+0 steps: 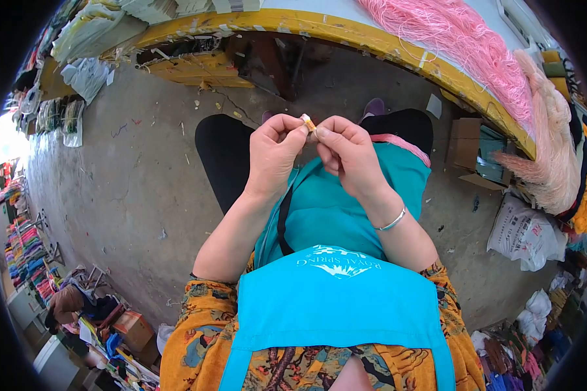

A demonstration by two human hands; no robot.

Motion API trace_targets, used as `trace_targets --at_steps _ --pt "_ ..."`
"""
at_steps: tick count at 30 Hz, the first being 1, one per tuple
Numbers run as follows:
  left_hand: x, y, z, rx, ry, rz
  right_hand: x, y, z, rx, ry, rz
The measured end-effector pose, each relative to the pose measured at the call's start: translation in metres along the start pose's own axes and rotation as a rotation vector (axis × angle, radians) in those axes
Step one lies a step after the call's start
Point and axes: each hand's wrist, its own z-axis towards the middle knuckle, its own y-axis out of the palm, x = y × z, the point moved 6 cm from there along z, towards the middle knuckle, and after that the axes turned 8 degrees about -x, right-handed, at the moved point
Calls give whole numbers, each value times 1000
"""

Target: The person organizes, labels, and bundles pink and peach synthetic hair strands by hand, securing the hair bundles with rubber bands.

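A small white-and-orange piece (pixel 310 122), perhaps a wrapper or label, is pinched between both hands above my lap. My left hand (pixel 278 144) closes thumb and forefinger on its left end. My right hand (pixel 346 151) grips the right end between thumb and forefinger, with its other fingers curled. What exactly the piece is, I cannot make out. Below the hands lies the blue-green apron (pixel 332 208), spread over my lap.
A yellow-edged table (pixel 306 25) curves ahead, bearing pink yarn (pixel 456 45). Beneath it at right is an open cardboard box (pixel 464 144), with a white sack (pixel 525 234) nearby. Peach yarn (pixel 546 143) hangs at the right. Colourful bundles (pixel 27 260) line the far left.
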Motion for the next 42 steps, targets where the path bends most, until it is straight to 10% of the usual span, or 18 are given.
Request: trace_targets --at_steps 7,13,17,19,25,29,42 --pt "8 -3 0 -15 49 111 21 2 1 -183 211 522" --pt "14 -8 -2 21 23 409 -23 16 -9 163 -619 -1146" --pt "15 -9 -1 7 73 375 -27 14 -10 152 -434 -938" --pt "16 -9 -2 1 94 337 -8 2 -4 82 -115 -368" --pt "7 5 -2 -182 -25 101 -12 3 0 53 -100 -63" --pt "13 10 0 -231 -19 -220 -13 7 0 32 -115 -225" --pt "39 16 6 -232 162 345 -33 1 2 126 -418 -559"
